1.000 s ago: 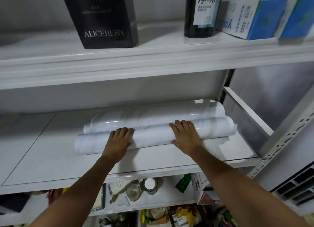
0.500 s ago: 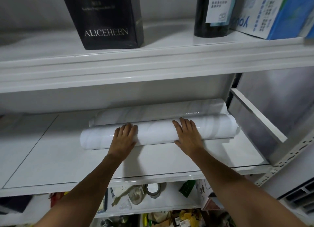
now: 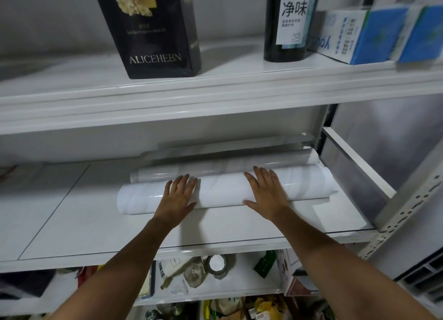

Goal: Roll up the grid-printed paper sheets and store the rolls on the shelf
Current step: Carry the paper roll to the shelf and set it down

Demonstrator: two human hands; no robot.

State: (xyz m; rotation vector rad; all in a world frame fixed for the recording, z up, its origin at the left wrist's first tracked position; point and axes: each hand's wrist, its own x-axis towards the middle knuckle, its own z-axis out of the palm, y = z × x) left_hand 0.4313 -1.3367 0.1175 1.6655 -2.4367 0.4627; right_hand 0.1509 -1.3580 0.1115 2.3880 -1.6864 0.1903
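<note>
On middle shelf [image 3: 96, 211], head view: two rolls of glossy white paper, laid lengthwise left to right, toward right end. Near roll [image 3: 221, 191] touching far roll [image 3: 227, 168] along its length; perhaps a third farther back, too blurred to confirm. Grid print not visible on outer faces.

Left hand [image 3: 178, 196]: palm down on near roll, left of its middle, fingers straight and close together, gripping nothing. Right hand [image 3: 266, 192]: palm down right of middle, fingers straight and slightly fanned, thumb out along near side of roll.

Step in hand, as judged: seating near roll against far roll.
- Press lightly and evenly with both palms, keeping roll parallel to its neighbour.
- Avoid flattening the tube.
- Tuck loose outer edge, apparently along near underside, beneath roll so it cannot spring open.
- Keep right end off side rail [image 3: 354, 166].
- Lift palms straight up, slowly, watching for roll-back toward near edge.

Upper shelf [image 3: 72, 87]: black box [image 3: 153, 32], dark bottle [image 3: 287, 32], blue-and-white cartons [image 3: 359, 36]; not involved.
</note>
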